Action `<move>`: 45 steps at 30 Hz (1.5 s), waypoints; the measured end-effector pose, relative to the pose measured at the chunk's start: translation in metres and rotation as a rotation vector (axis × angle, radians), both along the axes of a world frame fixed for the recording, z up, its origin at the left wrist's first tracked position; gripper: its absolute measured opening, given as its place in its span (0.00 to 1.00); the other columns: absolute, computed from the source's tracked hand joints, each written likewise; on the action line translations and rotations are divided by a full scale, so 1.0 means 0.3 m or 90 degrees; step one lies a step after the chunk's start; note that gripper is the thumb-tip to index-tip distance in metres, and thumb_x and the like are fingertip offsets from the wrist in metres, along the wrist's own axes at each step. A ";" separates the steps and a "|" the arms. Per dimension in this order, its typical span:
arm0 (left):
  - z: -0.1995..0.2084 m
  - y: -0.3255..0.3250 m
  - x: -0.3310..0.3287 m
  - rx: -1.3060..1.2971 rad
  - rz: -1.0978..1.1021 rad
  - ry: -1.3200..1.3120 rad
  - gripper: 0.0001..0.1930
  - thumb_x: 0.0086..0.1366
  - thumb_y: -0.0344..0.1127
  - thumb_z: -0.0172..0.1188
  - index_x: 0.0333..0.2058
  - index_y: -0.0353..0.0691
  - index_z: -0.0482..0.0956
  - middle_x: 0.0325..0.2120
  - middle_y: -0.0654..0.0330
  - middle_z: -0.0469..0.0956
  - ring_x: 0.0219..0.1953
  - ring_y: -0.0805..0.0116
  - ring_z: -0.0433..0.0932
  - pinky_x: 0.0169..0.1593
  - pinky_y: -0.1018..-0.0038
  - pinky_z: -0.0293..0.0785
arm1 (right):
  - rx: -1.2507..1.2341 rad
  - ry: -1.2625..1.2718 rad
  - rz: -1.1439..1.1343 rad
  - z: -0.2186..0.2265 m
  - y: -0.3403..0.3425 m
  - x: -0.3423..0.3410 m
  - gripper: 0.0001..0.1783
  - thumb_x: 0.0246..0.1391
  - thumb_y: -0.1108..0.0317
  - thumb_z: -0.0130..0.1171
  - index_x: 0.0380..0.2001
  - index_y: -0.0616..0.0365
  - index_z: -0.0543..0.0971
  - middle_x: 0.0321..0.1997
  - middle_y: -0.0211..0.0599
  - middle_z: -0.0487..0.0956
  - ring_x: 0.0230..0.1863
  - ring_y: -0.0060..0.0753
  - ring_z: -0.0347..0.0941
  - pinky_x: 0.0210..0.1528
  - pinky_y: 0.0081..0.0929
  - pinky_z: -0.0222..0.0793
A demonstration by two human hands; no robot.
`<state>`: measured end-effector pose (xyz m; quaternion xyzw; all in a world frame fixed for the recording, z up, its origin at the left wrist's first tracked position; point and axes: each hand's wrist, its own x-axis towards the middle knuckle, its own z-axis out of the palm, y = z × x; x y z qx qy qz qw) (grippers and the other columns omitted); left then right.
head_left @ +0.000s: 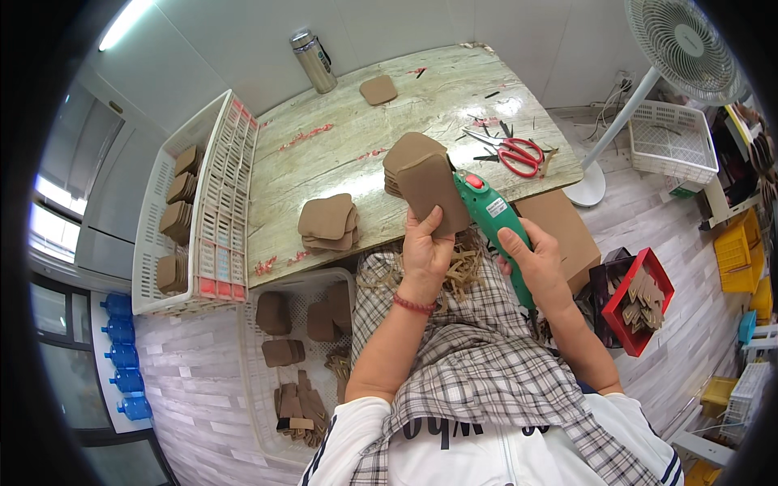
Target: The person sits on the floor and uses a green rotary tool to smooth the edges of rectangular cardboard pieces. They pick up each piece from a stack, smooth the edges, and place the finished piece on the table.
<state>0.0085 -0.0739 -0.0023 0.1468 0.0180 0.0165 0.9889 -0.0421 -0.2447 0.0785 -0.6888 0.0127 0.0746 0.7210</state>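
My left hand (428, 257) pinches the near end of a flat brown piece with rounded corners (442, 202), thumb on top. That piece is held over the table's front edge, next to a stack of similar brown pieces (392, 183). In my right hand (535, 259) is a green handheld electric cutter (492, 209) with a red button. Its head meets or nearly meets the right edge of the brown piece; the blade itself cannot be made out. A second, lower stack of brown pieces (328, 220) lies to the left. Thin tan offcuts (463, 271) rest on my checked apron.
Red-handled scissors (520, 155), a steel flask (313, 61) and a single brown piece (378, 90) are on the table (324, 166). White crates (241, 194) with brown pieces stand left and below. At right are a cardboard box (559, 231), a red tray (666, 279) and a fan (685, 40).
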 end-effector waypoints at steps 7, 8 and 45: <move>-0.037 0.041 -0.009 0.102 -0.017 -0.011 0.21 0.61 0.18 0.56 0.52 0.43 0.70 0.51 0.59 0.75 0.53 0.62 0.75 0.57 0.64 0.73 | 0.006 0.015 0.029 0.022 -0.039 -0.001 0.20 0.57 0.57 0.61 0.43 0.65 0.77 0.24 0.28 0.74 0.22 0.15 0.69 0.24 0.16 0.65; -0.044 0.057 -0.007 0.115 -0.022 -0.017 0.21 0.61 0.17 0.55 0.52 0.42 0.70 0.50 0.59 0.75 0.52 0.63 0.75 0.56 0.64 0.74 | 0.004 0.020 0.039 0.028 -0.048 -0.003 0.20 0.57 0.58 0.61 0.43 0.65 0.77 0.24 0.28 0.74 0.22 0.15 0.69 0.24 0.16 0.65; 0.064 0.285 -0.100 0.714 -0.215 -0.005 0.16 0.56 0.18 0.56 0.44 0.35 0.75 0.38 0.65 0.77 0.40 0.79 0.74 0.45 0.80 0.71 | -0.102 0.056 0.169 -0.025 -0.117 -0.032 0.21 0.57 0.56 0.60 0.43 0.64 0.77 0.23 0.28 0.73 0.22 0.16 0.67 0.25 0.17 0.64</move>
